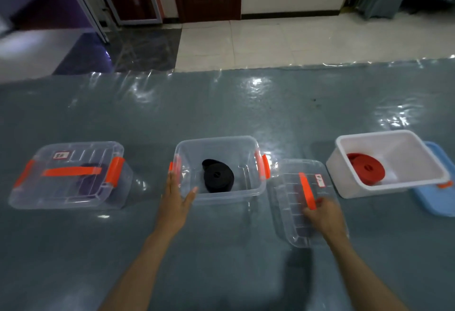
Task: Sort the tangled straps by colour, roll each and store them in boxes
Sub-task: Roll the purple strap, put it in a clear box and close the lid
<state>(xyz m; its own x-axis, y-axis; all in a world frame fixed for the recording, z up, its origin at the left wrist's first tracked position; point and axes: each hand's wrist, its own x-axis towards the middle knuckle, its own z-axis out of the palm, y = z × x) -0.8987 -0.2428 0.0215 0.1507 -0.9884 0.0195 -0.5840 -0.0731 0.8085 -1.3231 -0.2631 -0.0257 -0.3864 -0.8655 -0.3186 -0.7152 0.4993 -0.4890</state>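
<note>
Left grip: my left hand (177, 197) is spread flat, fingers straight, resting against the near-left corner of the open clear box (219, 167); it holds nothing.
Right grip: my right hand (322, 214) has its fingers curled round the near end of the orange handle (307, 190) on the loose clear lid (301, 202), which lies on the table (221, 103).
Lid axis: the lid's long axis runs away from me, and its handle strip runs the same way, from my right fingers toward the far edge; a small white label sits at its far right corner.
Black strap: a rolled black strap (218, 177) lies flat on the floor of the open box, just beyond my left fingertips and to the left of my right grip; a loose tail curls off toward the far left of the roll.
Red strap: a rolled red strap (366, 168) lies in the white tub (391, 162), beyond my right grip and to its right; the coil leans against the tub's left wall.
Purple strap: a dark purple strap (90, 180) shows dimly through the closed clear box (69, 175), well left of my left grip; I cannot tell which way it points.
Closed box axis: its orange handle runs left to right across the lid, with orange latches at both ends.
Blue lid: a blue lid (435, 202) lies partly under the tub's right side.
</note>
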